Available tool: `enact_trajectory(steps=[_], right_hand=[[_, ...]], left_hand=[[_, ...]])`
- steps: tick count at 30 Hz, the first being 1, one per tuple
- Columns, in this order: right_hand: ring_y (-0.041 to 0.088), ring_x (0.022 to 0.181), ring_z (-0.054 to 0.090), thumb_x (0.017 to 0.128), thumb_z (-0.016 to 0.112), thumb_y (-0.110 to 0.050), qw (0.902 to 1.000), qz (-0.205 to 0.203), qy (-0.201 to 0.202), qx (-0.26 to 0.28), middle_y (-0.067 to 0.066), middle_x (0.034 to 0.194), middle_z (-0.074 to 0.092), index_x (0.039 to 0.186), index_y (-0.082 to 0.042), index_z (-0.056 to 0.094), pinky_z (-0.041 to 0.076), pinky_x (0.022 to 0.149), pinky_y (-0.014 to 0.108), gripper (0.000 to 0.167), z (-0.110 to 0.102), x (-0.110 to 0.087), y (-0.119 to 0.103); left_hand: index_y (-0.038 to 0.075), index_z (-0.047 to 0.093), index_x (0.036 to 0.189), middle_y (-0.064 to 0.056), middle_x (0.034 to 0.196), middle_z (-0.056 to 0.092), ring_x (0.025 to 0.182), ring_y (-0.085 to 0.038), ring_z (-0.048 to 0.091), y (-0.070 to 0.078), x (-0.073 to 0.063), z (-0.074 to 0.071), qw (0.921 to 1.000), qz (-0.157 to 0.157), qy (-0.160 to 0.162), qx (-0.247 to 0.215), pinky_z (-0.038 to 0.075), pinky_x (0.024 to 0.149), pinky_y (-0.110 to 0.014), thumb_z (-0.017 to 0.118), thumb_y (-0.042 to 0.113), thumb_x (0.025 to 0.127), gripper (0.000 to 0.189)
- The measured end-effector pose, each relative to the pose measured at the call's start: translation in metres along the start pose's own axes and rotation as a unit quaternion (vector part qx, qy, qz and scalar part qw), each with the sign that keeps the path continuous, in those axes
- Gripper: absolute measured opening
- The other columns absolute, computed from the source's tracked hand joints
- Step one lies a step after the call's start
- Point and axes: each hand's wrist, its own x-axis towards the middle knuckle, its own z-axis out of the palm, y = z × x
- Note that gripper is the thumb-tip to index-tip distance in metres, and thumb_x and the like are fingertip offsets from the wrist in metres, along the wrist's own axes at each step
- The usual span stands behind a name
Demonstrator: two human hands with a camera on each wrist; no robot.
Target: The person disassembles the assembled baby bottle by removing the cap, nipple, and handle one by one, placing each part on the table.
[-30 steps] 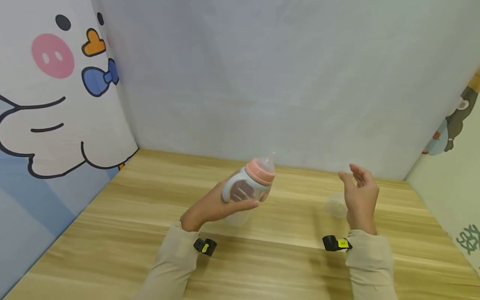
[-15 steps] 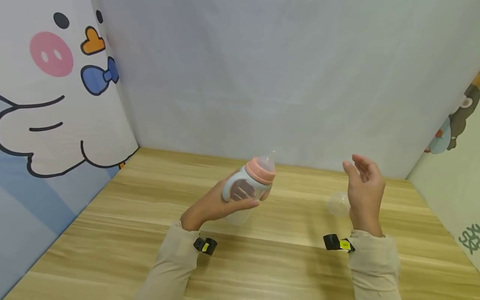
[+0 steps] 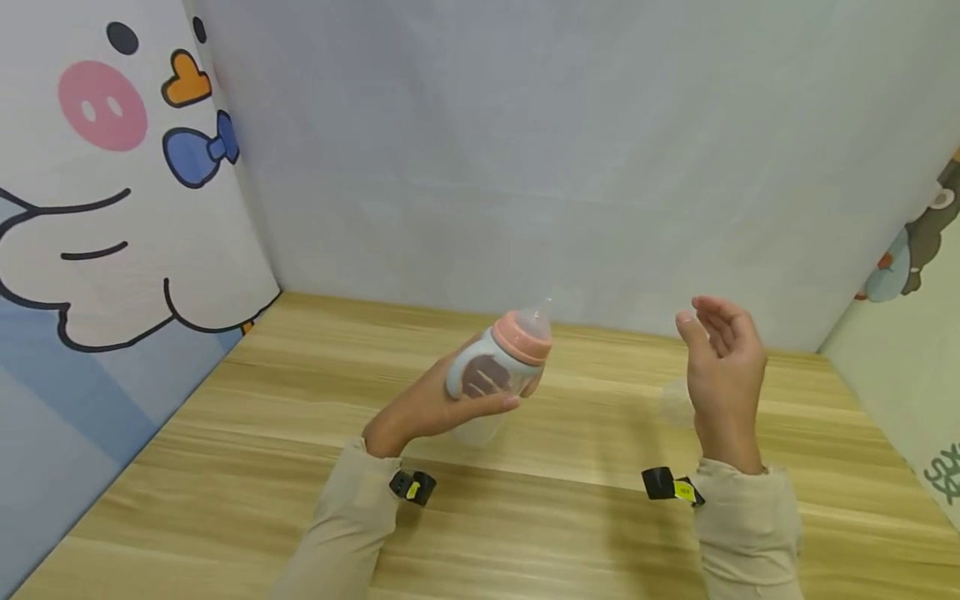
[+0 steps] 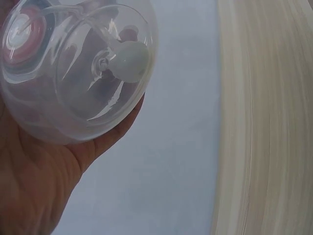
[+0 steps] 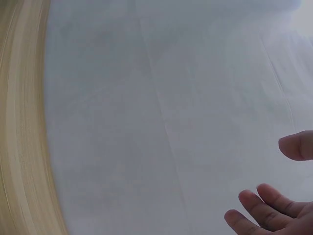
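My left hand [image 3: 431,400] grips a clear baby bottle [image 3: 522,339] with a pink collar, a clear nipple and a pale blue handle frame. The bottle leans, its nipple pointing up and to the right. In the left wrist view the see-through base of the bottle [image 4: 105,68] faces the camera, and a straw with a whitish weight shows inside. My right hand [image 3: 726,375] is raised over the right side of the table, fingers loosely bent and apart from the thumb, holding nothing. A clear dome-shaped cap [image 3: 675,405] lies on the table, partly hidden behind that hand.
The wood-grain table [image 3: 525,533] meets a pale cloth wall [image 3: 562,150] at the back. A cartoon-printed panel [image 3: 105,275] stands along the left, and a pale green printed panel [image 3: 907,367] along the right.
My right hand has risen a little, its fingers now higher against the back wall. The left hand and the bottle stay almost where they were.
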Motion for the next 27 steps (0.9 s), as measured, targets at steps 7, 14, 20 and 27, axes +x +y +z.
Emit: enact_trajectory(steps=[7, 14, 20, 27], right_hand=[[0.014, 0.13, 0.05, 0.099, 0.064, -0.024, 0.9995, -0.018, -0.001, -0.025, -0.01, 0.13, 0.058, 0.138, -0.011, 0.054, 0.033, 0.119, 0.037, 0.042, 0.003, -0.004, 0.001], [0.013, 0.131, 0.051, 0.099, 0.065, -0.026, 0.9984, -0.051, -0.011, -0.024, -0.007, 0.132, 0.06, 0.137, -0.012, 0.055, 0.033, 0.12, 0.039, 0.042, 0.006, -0.008, -0.005], [0.015, 0.135, 0.05, 0.099, 0.066, -0.029, 0.9981, -0.051, -0.03, -0.018, -0.001, 0.137, 0.059, 0.137, -0.012, 0.054, 0.026, 0.126, 0.04, 0.044, 0.01, -0.015, -0.01], [0.015, 0.136, 0.051, 0.098, 0.066, -0.03, 0.9976, -0.058, -0.035, -0.012, -0.004, 0.132, 0.06, 0.136, -0.012, 0.054, 0.022, 0.128, 0.041, 0.044, 0.012, -0.016, -0.01]], left_hand=[[0.029, 0.041, 0.149, -0.011, 0.118, 0.064, 0.105, -0.023, 0.065, -0.002, -0.001, 0.001, 1.0, -0.008, -0.004, 0.0, 0.058, 0.086, -0.04, 0.076, 0.021, 0.091, 0.068], [0.029, 0.04, 0.149, -0.015, 0.116, 0.064, 0.102, -0.022, 0.065, 0.0, 0.001, 0.0, 1.0, -0.006, -0.003, 0.003, 0.058, 0.085, -0.041, 0.076, 0.021, 0.091, 0.069], [0.028, 0.04, 0.149, -0.012, 0.117, 0.064, 0.104, -0.022, 0.065, -0.003, -0.001, 0.001, 0.9999, -0.012, -0.003, -0.003, 0.058, 0.086, -0.042, 0.077, 0.022, 0.09, 0.07], [0.028, 0.042, 0.147, -0.012, 0.113, 0.064, 0.099, -0.023, 0.065, -0.002, 0.002, 0.001, 1.0, 0.006, -0.002, 0.007, 0.059, 0.082, -0.04, 0.076, 0.019, 0.09, 0.067]])
